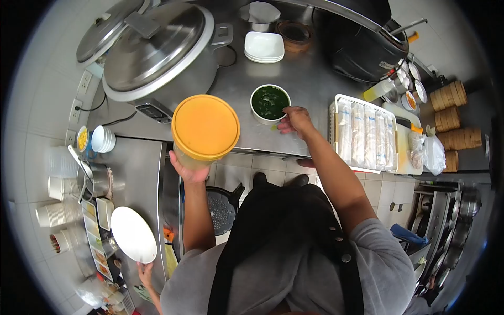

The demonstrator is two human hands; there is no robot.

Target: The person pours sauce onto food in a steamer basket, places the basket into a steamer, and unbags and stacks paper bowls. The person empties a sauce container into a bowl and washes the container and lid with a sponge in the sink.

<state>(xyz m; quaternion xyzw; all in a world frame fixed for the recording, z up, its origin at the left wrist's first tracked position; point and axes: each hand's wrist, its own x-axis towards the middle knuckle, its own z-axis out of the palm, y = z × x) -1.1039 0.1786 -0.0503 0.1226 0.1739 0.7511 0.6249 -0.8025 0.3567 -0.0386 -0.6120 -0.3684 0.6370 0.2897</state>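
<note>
- Now, hands apart: our left hand [191,172] holds up an orange-topped tub [206,127], closed.
- Our right hand [297,121] grips the bowl [264,121] on the steel counter [310,68].
- That 1 bowl's filled with dark green food [270,102], uncovered; what's left, we can't tell.

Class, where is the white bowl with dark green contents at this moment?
In the head view, the white bowl is just above centre at the steel counter, right of the orange-lidded container, with the right hand at its right edge.
</note>
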